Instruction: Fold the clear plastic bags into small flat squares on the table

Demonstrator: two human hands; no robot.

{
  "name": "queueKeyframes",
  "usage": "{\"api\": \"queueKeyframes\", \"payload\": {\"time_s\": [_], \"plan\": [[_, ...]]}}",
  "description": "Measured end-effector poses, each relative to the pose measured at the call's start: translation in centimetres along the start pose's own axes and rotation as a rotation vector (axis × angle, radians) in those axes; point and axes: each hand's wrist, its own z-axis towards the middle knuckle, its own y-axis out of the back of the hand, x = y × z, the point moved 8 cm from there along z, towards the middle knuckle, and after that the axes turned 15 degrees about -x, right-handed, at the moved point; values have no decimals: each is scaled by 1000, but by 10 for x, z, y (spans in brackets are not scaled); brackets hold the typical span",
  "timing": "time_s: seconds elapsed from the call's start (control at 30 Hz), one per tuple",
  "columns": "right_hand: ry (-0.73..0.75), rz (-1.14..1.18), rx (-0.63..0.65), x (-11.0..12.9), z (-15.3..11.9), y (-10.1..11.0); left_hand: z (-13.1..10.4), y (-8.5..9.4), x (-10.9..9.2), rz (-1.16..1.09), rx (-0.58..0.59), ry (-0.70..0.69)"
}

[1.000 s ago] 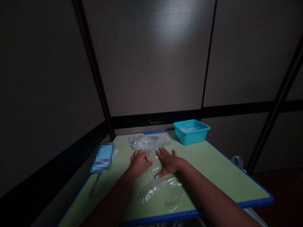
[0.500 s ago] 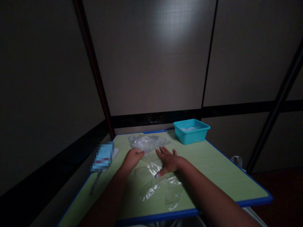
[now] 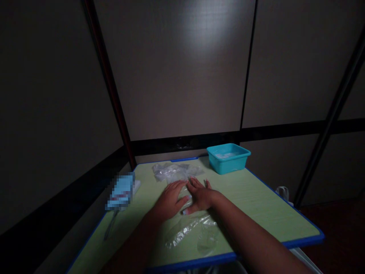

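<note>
A clear plastic bag (image 3: 186, 230) lies flat on the light green table (image 3: 265, 205), its near part creased and shiny. My left hand (image 3: 171, 199) rests on it with the palm down and the thumb apart from the fingers. Just to its right, my right hand (image 3: 201, 198) also lies flat on the plastic, its fingers spread. The fingertips of both hands are close together. Beyond them a crumpled piece of clear plastic (image 3: 173, 171) lies on the table; whether it joins the bag under my hands I cannot tell.
A turquoise basin (image 3: 229, 160) with something whitish in it stands at the back right corner. Toward the left edge lies a blurred-out blue packet (image 3: 122, 190), with a thin dark object (image 3: 111, 224) below it. A wall rises behind the table.
My left hand has gone from pinched fingers at the plastic's edge to lying flat and open on it, closer to my right hand. My right hand stays spread on the plastic.
</note>
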Motion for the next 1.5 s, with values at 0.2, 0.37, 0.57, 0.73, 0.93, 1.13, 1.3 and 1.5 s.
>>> {"api": "queueKeyframes", "payload": {"time_s": [0.2, 0.37, 0.57, 0.73, 0.93, 1.13, 1.3, 1.5], "plan": [[-57, -44, 32, -6, -1, -1, -17, -30, 13, 85, 286, 76], [-56, -41, 42, -8, 1, -4, -20, -25, 24, 165, 302, 132], [-44, -42, 53, -8, 0, -5, -24, -8, 63, 348, 223, 346], [-51, -38, 42, -7, -1, -3, -21, 10, 75, 454, 94, 447], [-65, -79, 7, -6, 3, -3, -10, -11, 9, 196, 199, 72], [-50, -118, 4, -5, 5, -2, -18, -30, -5, 159, 361, 73], [-81, -118, 12, -11, 4, -4, -23, -28, 4, 235, 352, 122], [-96, -94, 37, -10, 1, -2, -25, -16, 52, 337, 226, 318]]}}
